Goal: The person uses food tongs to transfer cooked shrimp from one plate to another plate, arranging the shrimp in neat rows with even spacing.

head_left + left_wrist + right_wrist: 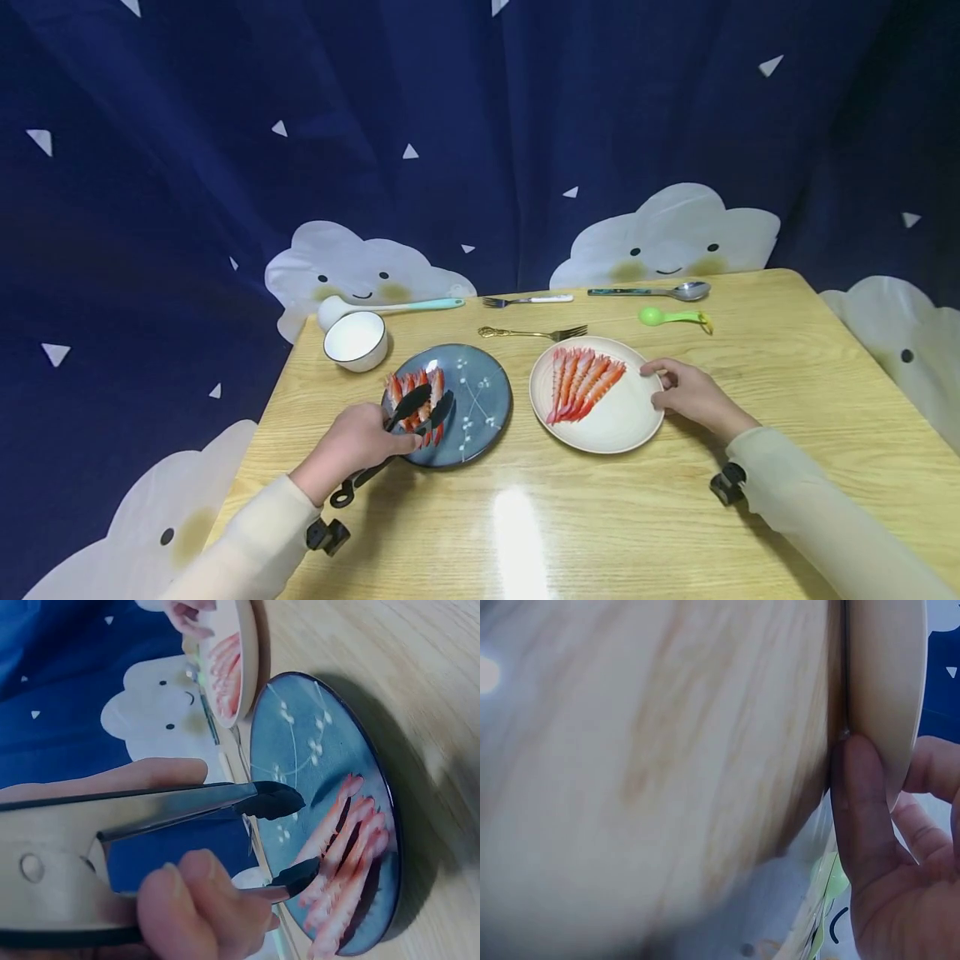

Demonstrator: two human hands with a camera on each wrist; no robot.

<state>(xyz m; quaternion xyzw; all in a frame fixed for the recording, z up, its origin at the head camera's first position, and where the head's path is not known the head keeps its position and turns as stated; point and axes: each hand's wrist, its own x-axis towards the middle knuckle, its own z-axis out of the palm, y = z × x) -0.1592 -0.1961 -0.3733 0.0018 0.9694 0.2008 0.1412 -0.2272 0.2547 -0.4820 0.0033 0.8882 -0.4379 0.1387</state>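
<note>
My left hand (362, 440) grips a pair of tongs (169, 810) with black tips. The tips are spread apart over the left part of a dark blue plate (454, 360); in the left wrist view the lower tip overlaps several red-and-white shrimp (343, 859) lying side by side there. Nothing shows between the tips. At the right, my right hand (693, 402) pinches the edge of a cream plate (628, 427), thumb and fingers on either side of its rim. Several more shrimp (583, 385) are fanned out on the left half of that plate.
Behind the blue plate stand a white bowl (356, 340) and a ladle with a turquoise handle (437, 305). Along the back lie a white-handled fork (528, 300), a gold fork (534, 333), a metal spoon (690, 291) and a small green spoon (652, 316). A dark curtain (480, 150) hangs behind the table.
</note>
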